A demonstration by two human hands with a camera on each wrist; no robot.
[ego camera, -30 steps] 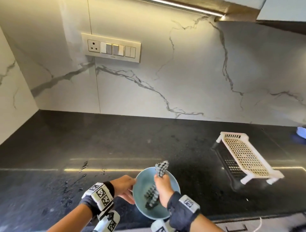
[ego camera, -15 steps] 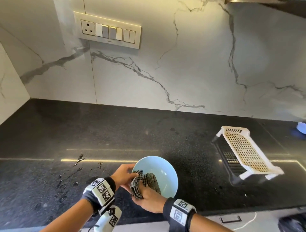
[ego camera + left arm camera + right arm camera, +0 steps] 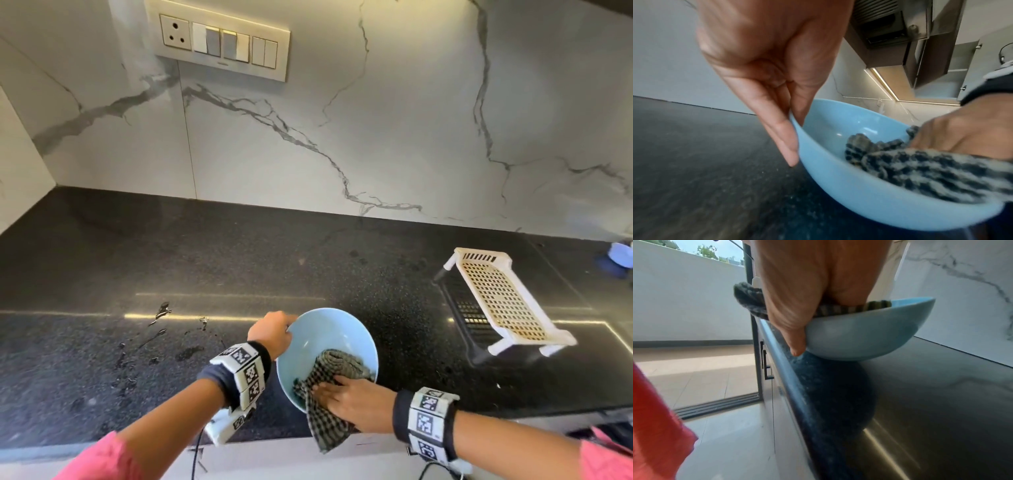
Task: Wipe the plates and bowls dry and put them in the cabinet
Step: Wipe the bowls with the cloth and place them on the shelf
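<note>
I am holding a round, light blue ceramic bowl low in the middle of the head view, on the near edge of the speckled black stone countertop. In the right wrist view its base is touching the stone close to the rounded front edge. My left hand is pinching the rim on the bowl's left side: in the left wrist view the thumb is lying inside the wall and the fingers are running down the outside, so this hand is closed on the bowl. My right hand is pressing a grey-and-black checked dish cloth against the near inner wall of the bowl. From above its fingers are looking fairly straight over the fabric, while in the right wrist view the thumb is lying along the outer wall under the rim, so the cloth and rim are being nipped between thumb and fingers. One bunched part of the cloth is sitting inside the bowl, and a loose tail is hanging over the near rim, past the counter's front edge.

At the right of the head view a white perforated plastic rack is standing tilted on the countertop, well apart from the bowl. Water drops are lying on the stone to the left of my left hand. A cream switch and socket panel is sitting at the upper left on the white, grey-veined marble wall. Both wrists are wearing dark bands with black-and-white square markers, and pink sleeves are showing at the bottom corners.
</note>
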